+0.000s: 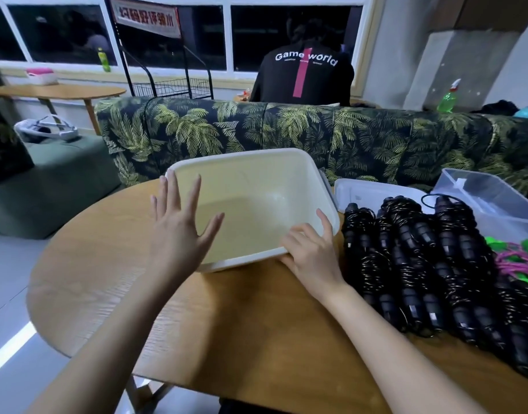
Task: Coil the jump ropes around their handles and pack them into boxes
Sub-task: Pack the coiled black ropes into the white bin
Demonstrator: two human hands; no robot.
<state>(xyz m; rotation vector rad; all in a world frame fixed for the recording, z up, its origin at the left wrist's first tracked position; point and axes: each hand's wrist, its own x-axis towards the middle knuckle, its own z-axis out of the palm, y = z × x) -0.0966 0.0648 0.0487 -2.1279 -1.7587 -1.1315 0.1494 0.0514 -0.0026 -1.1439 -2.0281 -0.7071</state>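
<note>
A cream plastic box (248, 158) with nothing in it stands on the round wooden table (227, 318). My left hand (179, 222) hovers over the box's left side with fingers spread and straight. My right hand (312, 252) grips the box's near right corner, thumb under the rim and fingers curled over it. Several black jump ropes (421, 264), coiled around their handles, lie in a pile to the right of the box.
A white lid (364, 191) and a clear plastic box (489, 201) sit behind the pile. Green-handled ropes with pink cord (516, 258) lie at the far right. A leaf-patterned sofa (286, 130) backs the table; a person sits beyond it.
</note>
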